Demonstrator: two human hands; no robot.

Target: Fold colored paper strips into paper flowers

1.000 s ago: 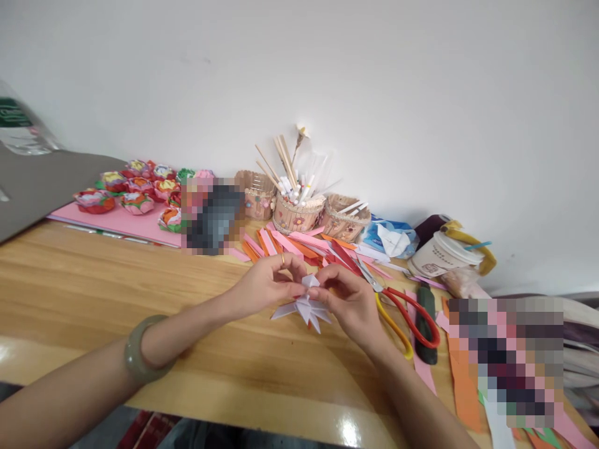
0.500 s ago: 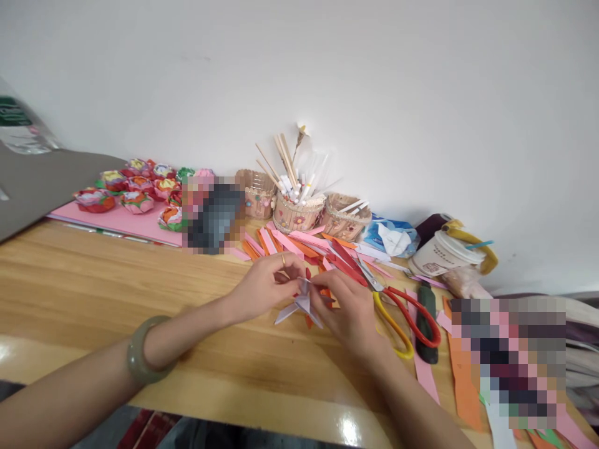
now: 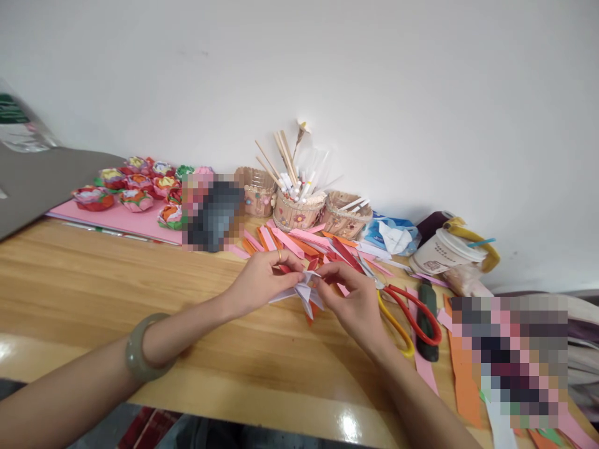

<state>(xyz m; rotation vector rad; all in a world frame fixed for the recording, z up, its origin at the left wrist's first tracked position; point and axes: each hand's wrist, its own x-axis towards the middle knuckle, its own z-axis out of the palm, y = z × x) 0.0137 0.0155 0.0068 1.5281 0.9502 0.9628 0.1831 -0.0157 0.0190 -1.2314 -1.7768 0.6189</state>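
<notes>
Pale lilac folded paper (image 3: pixel 304 292) with several pointed petals is held between my two hands, over the middle of the table. My left hand (image 3: pixel 264 277), wearing a ring, pinches its upper left side between thumb and fingers. At the upper right, my right hand (image 3: pixel 353 299) pinches another tip of the same paper. Red and orange folded points show behind and under the lilac piece; I cannot tell whether they are joined to it. Scissors (image 3: pixel 414 312) with red and yellow handles lie just right of my right hand, over the strips of paper.
Pink, orange and red paper strips (image 3: pixel 281 240) lie behind my hands, before three decorated baskets (image 3: pixel 299 212). Finished paper flowers (image 3: pixel 135 199) stand on pink sheets at left. A dark green tool (image 3: pixel 427 324), a paper cup (image 3: pixel 444 252) and a tissue pack (image 3: pixel 393 234) are at right.
The lilac paper has turned slightly between my hands, and its upper tips are now more spread. My right hand has shifted a little to the right, opening the gap between the hands.
</notes>
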